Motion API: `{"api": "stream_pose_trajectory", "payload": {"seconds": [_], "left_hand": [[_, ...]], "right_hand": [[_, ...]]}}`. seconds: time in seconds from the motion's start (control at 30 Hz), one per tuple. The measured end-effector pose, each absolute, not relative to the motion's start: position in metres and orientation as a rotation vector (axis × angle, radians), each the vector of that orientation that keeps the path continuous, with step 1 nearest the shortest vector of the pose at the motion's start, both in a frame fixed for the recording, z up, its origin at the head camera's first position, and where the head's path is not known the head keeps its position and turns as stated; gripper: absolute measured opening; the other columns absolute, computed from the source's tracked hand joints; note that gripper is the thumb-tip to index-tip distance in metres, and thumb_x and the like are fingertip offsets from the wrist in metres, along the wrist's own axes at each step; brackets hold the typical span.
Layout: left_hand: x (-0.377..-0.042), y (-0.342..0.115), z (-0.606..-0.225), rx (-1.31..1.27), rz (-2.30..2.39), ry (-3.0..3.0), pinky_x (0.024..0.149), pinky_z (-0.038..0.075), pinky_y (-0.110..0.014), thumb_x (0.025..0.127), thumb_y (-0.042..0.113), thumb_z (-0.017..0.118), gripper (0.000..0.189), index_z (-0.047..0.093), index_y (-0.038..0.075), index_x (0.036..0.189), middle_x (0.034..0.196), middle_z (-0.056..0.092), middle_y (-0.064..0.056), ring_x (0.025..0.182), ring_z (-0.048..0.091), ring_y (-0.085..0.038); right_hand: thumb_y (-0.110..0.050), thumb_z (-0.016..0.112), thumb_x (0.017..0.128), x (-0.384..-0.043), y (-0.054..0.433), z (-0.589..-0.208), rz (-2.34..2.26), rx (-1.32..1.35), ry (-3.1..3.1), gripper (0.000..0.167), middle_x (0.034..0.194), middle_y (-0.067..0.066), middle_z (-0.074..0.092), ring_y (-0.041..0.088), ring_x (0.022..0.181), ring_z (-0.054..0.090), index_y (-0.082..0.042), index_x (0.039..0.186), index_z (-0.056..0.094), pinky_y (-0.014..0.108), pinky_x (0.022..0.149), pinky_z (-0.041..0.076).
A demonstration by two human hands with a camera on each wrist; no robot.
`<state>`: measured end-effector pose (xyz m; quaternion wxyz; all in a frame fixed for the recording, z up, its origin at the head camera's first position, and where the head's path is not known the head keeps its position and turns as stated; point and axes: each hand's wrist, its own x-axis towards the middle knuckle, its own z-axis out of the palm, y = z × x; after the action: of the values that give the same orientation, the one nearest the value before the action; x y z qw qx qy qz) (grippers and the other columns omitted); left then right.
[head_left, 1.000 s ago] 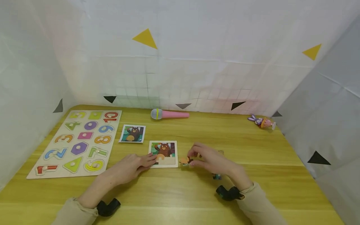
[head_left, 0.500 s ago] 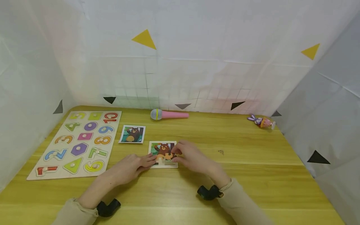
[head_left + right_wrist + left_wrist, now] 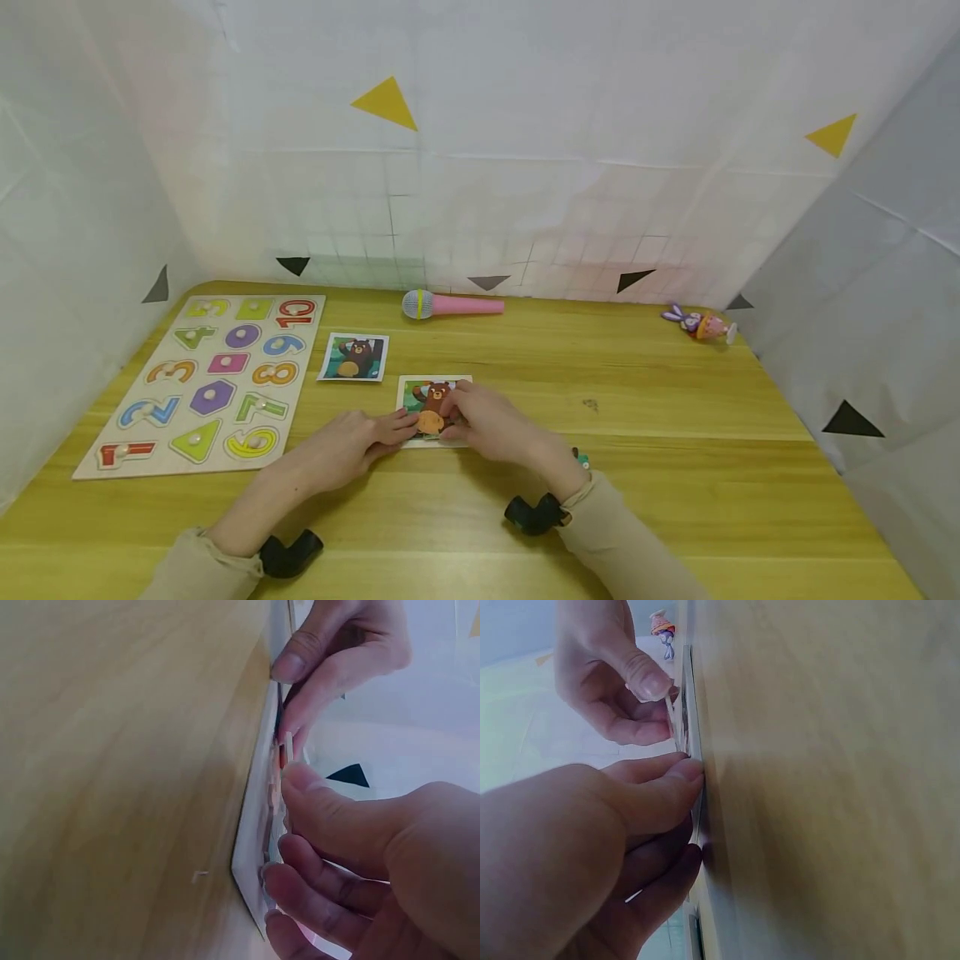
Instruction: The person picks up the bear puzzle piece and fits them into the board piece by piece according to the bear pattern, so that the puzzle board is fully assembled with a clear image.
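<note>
A small square puzzle board (image 3: 435,378) with a brown bear picture lies flat on the table. My left hand (image 3: 360,437) holds its left edge, with the thumb at the near side and the index finger on top. Above the board's lower part, my right hand (image 3: 487,421) pinches a thin puzzle piece (image 3: 289,746) between thumb and fingers. The piece is tilted, and the fingers cover much of it. Beyond the board, to the left, is a printed bear card (image 3: 352,358). A dark green puzzle piece (image 3: 581,458) peeks out beside my right forearm, mostly hidden.
On the left lies a large number-and-shape peg board (image 3: 217,367). A pink toy microphone (image 3: 453,306) rests near the back wall. At the far right back is a rabbit figure (image 3: 697,323). White sheeting walls (image 3: 525,208) enclose the wooden table (image 3: 675,500).
My right hand has carried the puzzle piece leftward from the table beside the board to over its lower part. My left hand has stayed at the board's left edge.
</note>
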<state>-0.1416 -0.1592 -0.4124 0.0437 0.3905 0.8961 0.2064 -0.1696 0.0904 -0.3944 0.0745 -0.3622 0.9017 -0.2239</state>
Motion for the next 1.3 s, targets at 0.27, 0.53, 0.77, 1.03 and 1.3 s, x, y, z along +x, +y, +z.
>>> {"api": "stream_pose_trajectory", "payload": {"seconds": [0.27, 0.53, 0.77, 1.03, 1.3], "left_hand": [[-0.142, -0.157, -0.414, 1.198, 0.695, 2.778, 0.091, 0.057, -0.040, 0.097, 0.008, 0.064, 0.036, 0.066, 0.011, 0.133, 0.136, 0.062, -0.008, 0.119, 0.063, -0.026], [-0.138, -0.150, -0.409, 1.199, 0.418, 2.847, 0.085, 0.059, -0.042, 0.083, -0.012, 0.066, 0.056, 0.067, 0.013, 0.133, 0.137, 0.063, -0.007, 0.108, 0.069, -0.030], [-0.133, -0.143, -0.406, 1.134, 0.307, 2.876, 0.084, 0.059, -0.047, 0.075, -0.017, 0.066, 0.064, 0.067, 0.010, 0.132, 0.139, 0.061, -0.009, 0.100, 0.070, -0.036], [-0.131, -0.141, -0.405, 1.136, 0.201, 2.898, 0.081, 0.059, -0.045, 0.079, -0.007, 0.072, 0.063, 0.062, 0.012, 0.138, 0.144, 0.057, -0.007, 0.097, 0.071, -0.033], [-0.129, -0.139, -0.407, 1.167, 0.169, 2.906, 0.083, 0.059, -0.043, 0.080, -0.004, 0.075, 0.062, 0.062, 0.011, 0.138, 0.146, 0.056, -0.006, 0.117, 0.065, -0.032]], "right_hand": [[-0.019, 0.072, 0.093, -0.170, 0.089, -0.400, -0.716, -1.057, 2.673, 0.021, 0.099, 0.004, 0.062, 0.016, 0.090, 0.062, -0.006, 0.108, 0.066, 0.029, 0.080, 0.053], [-0.020, 0.076, 0.090, -0.170, 0.089, -0.402, -0.745, -1.066, 2.688, 0.015, 0.095, 0.002, 0.063, 0.016, 0.087, 0.062, -0.008, 0.099, 0.071, 0.026, 0.076, 0.052], [-0.023, 0.078, 0.088, -0.168, 0.089, -0.400, -0.714, -1.082, 2.746, 0.016, 0.092, -0.001, 0.066, 0.015, 0.081, 0.061, -0.010, 0.097, 0.076, 0.027, 0.071, 0.049], [-0.021, 0.079, 0.088, -0.168, 0.088, -0.402, -0.775, -1.049, 2.755, 0.014, 0.089, -0.002, 0.066, 0.014, 0.080, 0.061, -0.010, 0.096, 0.077, 0.024, 0.069, 0.049], [-0.017, 0.076, 0.090, -0.170, 0.090, -0.404, -0.803, -1.013, 2.742, 0.009, 0.086, -0.005, 0.064, 0.008, 0.076, 0.058, -0.011, 0.096, 0.076, 0.022, 0.067, 0.049]]}}
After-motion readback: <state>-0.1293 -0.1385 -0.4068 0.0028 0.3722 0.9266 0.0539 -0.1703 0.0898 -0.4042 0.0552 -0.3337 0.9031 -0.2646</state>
